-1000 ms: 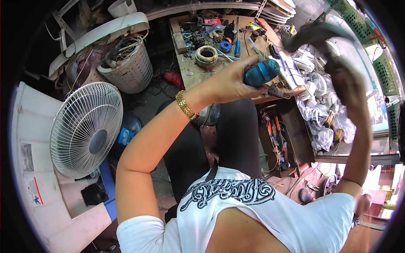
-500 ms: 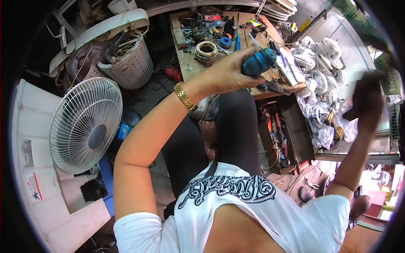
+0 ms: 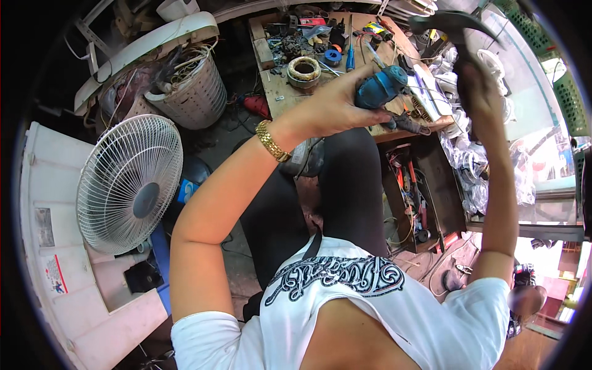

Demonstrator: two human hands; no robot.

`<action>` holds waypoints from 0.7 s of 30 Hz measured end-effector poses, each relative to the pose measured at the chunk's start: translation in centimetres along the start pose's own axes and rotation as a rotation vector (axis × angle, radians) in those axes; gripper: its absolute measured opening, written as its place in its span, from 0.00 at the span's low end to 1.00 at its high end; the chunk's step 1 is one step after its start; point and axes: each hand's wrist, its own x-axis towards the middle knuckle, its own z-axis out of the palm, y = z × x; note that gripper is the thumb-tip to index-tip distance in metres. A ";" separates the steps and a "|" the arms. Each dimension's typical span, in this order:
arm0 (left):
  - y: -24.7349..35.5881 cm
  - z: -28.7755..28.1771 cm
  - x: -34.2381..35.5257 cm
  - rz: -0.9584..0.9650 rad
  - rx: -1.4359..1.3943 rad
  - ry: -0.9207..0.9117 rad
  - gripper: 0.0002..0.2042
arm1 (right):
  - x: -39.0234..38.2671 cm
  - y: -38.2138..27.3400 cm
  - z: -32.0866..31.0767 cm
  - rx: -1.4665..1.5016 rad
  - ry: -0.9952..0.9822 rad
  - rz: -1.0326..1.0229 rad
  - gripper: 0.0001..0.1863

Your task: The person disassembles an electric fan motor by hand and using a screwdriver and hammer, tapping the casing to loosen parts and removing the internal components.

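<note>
My left hand (image 3: 338, 106), with a gold watch band at its wrist, is closed around a blue rounded grooved object (image 3: 377, 89) above the near right part of the wooden workbench (image 3: 280, 105). Its exact kind does not show, and my palm hides part of it. Up on the right, my right hand (image 3: 482, 92) grips a claw hammer (image 3: 453, 23) by the handle. The hammer's dark head is raised above and to the right of the blue object, apart from it.
On the bench are a ring-shaped copper-wound coil (image 3: 303, 71), a blue spool (image 3: 332, 58) and a blue-handled screwdriver (image 3: 350, 58). An open tool drawer (image 3: 410, 197) sits below. White plastic parts (image 3: 472, 166) pile up at right. A fan (image 3: 131, 185) and a perforated basket (image 3: 194, 98) stand left.
My right hand has swung inward and up from the far right, bringing the hammer nearer the blue object. My left hand keeps its grip and has barely moved.
</note>
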 end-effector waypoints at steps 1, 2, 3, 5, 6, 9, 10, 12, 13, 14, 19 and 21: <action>0.0 0.2 0.2 0.026 0.018 -0.001 0.25 | 1.2 2.2 1.8 -0.021 0.025 -0.054 0.24; 0.0 0.4 0.6 0.056 0.036 -0.005 0.26 | 1.1 6.0 4.9 -0.017 0.029 -0.169 0.23; 0.0 0.1 0.6 0.045 0.121 0.008 0.26 | 0.5 7.7 8.6 -0.059 -0.025 -0.025 0.22; -0.3 -1.4 -0.4 0.010 0.298 0.053 0.27 | 0.1 8.1 13.9 -0.252 -0.309 0.126 0.22; -0.4 -1.8 -0.8 -0.005 0.292 0.039 0.28 | -0.3 8.1 16.1 -0.351 -0.360 0.093 0.22; -0.5 -2.1 -2.4 0.054 0.377 0.014 0.32 | -0.9 9.0 20.7 -0.376 -0.282 0.080 0.21; -0.5 -2.9 -3.4 0.031 0.447 0.021 0.34 | -0.9 9.4 21.9 -0.358 -0.286 0.051 0.20; -1.3 -4.5 -4.5 0.010 0.567 0.004 0.37 | -1.0 12.3 23.1 -0.357 -0.280 0.014 0.20; -1.9 -5.7 -5.3 -0.029 0.728 0.001 0.41 | -1.0 13.4 23.6 -0.351 -0.326 -0.001 0.18; -2.8 -6.7 -6.4 -0.064 0.807 0.010 0.42 | -0.5 14.2 23.2 -0.320 -0.300 -0.068 0.18; -6.9 -9.4 -10.9 -0.247 1.125 -0.035 0.43 | 9.5 8.0 15.0 -0.224 0.020 -0.361 0.19; -7.1 -10.0 -12.0 -0.326 1.125 -0.066 0.43 | 11.5 -4.1 8.8 0.079 -0.245 -0.307 0.22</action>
